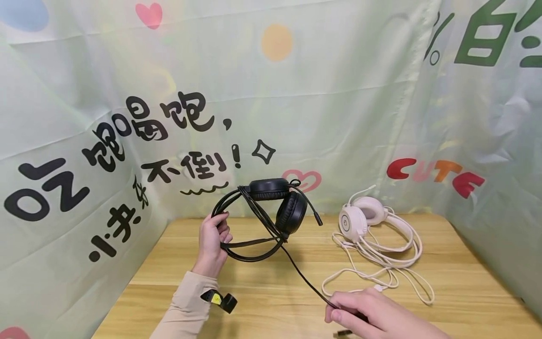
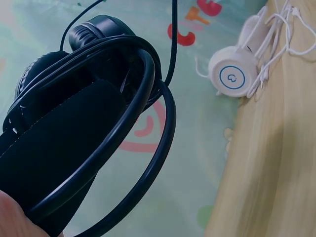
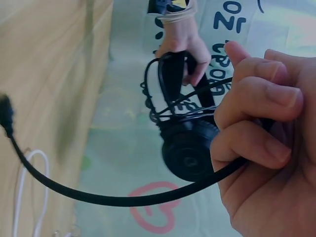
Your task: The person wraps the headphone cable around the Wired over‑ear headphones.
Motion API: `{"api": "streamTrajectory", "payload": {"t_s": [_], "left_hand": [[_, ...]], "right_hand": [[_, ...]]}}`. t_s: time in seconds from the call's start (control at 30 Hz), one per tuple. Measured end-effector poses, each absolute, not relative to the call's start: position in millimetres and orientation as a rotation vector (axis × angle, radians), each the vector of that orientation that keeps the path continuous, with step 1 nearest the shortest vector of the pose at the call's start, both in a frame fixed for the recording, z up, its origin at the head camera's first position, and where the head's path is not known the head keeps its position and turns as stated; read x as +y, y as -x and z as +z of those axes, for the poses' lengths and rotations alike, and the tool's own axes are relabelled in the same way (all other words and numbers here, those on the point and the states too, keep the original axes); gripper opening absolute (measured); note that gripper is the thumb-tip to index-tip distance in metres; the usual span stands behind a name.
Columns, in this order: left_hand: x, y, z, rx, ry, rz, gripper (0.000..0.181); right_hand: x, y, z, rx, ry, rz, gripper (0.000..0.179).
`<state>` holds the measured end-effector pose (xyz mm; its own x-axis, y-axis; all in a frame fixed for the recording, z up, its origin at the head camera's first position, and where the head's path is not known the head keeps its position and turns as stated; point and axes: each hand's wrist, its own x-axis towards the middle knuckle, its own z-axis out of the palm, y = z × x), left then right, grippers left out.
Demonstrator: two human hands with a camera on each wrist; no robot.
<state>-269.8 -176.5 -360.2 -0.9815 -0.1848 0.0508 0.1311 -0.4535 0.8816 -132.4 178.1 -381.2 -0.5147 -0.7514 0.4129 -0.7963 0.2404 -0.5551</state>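
Observation:
A black headset (image 1: pixel 293 213) with a short boom microphone (image 1: pixel 317 218) is held up above the table. My left hand (image 1: pixel 211 242) grips it by the headband, fingers curled round the padded band. Loops of its black cable are wound about the band and ear cups. From there a single length of cable (image 1: pixel 304 275) runs down to my right hand (image 1: pixel 370 310), whose curled fingers hold it near its end. Past those fingers, in the right wrist view, the cable bows out to a black plug (image 3: pixel 6 116) hanging free.
On the right of the wooden table (image 1: pixel 262 292) lies a white headset (image 1: pixel 353 223), its white cable (image 1: pixel 353 270) spread loosely toward the front. Printed fabric walls (image 1: pixel 322 94) close in the back and both sides. A small black camera (image 1: pixel 228 302) is strapped to the left wrist.

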Motion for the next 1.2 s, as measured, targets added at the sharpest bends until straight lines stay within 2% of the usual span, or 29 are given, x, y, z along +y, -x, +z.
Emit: {"api": "streamTrajectory", "payload": {"t_s": [0.27, 0.53, 0.77, 1.2], "left_hand": [[-173, 267, -363, -1.580, -0.068, -2.518, 0.028], [-170, 265, -364, -1.637, -0.044, -2.490, 0.020], [-168, 265, -366, -1.743, -0.018, -2.379, 0.019], [-165, 262, -364, -1.887, 0.026, -2.324, 0.023]], "right_hand": [[183, 127, -365, -2.289, -1.561, 1.035, 0.034], [186, 113, -340, -2.376, -1.458, 0.982, 0.039], [195, 112, -333, -2.205, -1.563, 0.884, 0.040], [199, 107, -311, -2.096, -1.577, 0.762, 0.038]]}}
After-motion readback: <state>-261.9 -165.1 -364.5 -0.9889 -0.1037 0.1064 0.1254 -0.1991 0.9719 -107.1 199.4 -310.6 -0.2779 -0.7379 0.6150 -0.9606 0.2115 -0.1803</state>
